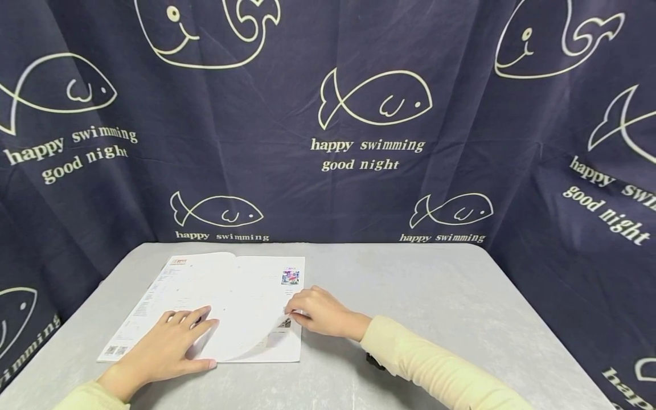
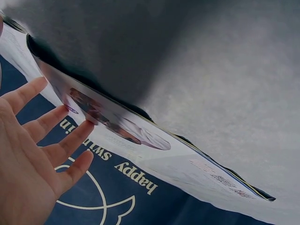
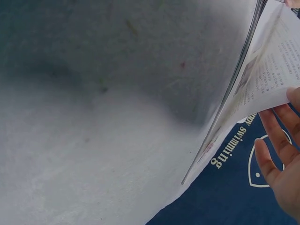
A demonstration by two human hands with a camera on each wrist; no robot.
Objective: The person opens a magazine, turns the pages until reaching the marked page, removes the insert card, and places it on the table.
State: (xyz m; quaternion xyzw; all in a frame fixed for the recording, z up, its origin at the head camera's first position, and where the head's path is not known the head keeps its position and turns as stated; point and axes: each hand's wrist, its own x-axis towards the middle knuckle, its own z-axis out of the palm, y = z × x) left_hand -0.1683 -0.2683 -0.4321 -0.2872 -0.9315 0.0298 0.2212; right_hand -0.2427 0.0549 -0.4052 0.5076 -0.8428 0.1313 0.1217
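Observation:
An open magazine [image 1: 205, 287] lies flat on the left part of the grey table. My left hand [image 1: 166, 347] rests on its left page with the fingers spread, the thumb near the lower end of the fold. At the right edge, my right hand [image 1: 325, 312] pinches a page [image 1: 258, 327] between thumb and fingers. That page's lower corner curls up, and printed content shows beneath it. In the right wrist view, lines of small text cover the lifted page [image 3: 269, 77]. Colour pictures [image 2: 108, 115] appear on the magazine in the left wrist view.
The grey table [image 1: 420, 319] extends to the right of the magazine. Behind and around it hangs a dark blue curtain [image 1: 287, 188] printed with fish and lettering. A small black object [image 1: 376, 362] shows under the right sleeve.

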